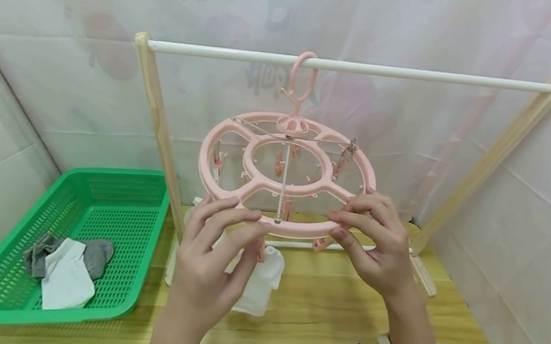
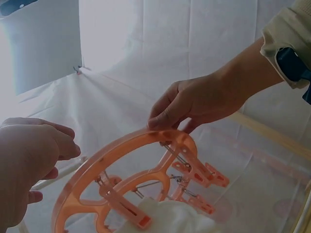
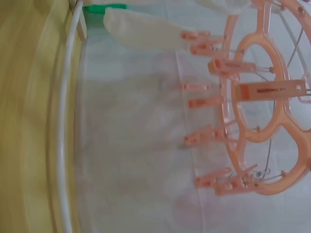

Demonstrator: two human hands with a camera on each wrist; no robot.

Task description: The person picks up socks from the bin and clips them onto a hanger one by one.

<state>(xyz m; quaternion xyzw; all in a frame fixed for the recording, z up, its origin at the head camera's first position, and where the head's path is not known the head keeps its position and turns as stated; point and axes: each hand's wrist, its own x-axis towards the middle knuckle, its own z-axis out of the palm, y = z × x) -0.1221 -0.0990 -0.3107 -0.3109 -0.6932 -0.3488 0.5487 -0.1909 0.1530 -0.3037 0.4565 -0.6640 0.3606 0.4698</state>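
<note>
A round pink clip hanger [image 1: 299, 232] hangs by its hook [image 1: 303, 76] from a white rod. My right hand [image 1: 379, 242] pinches its rim at the front right, thumb below and fingertips above. At the front left is my left hand [image 1: 213, 254], fingers spread and loosely bent; the left wrist view shows a gap between this hand [image 2: 34, 160] and the rim. Pink clothes pegs [image 3: 272, 91] dangle under the ring. A white sock [image 1: 260, 281] hangs below, partly hidden by my left hand, with a peg [image 2: 127, 208] close against it.
The rod [image 1: 426, 76] spans a stand with wooden legs [image 1: 494, 161] on a wood-grain table [image 1: 319, 313]. Left of the stand sits a green basket [image 1: 129, 210] holding a white sock [image 1: 67, 278] and grey socks [image 1: 98, 257]. White sheeting [image 1: 536, 232] surrounds the table.
</note>
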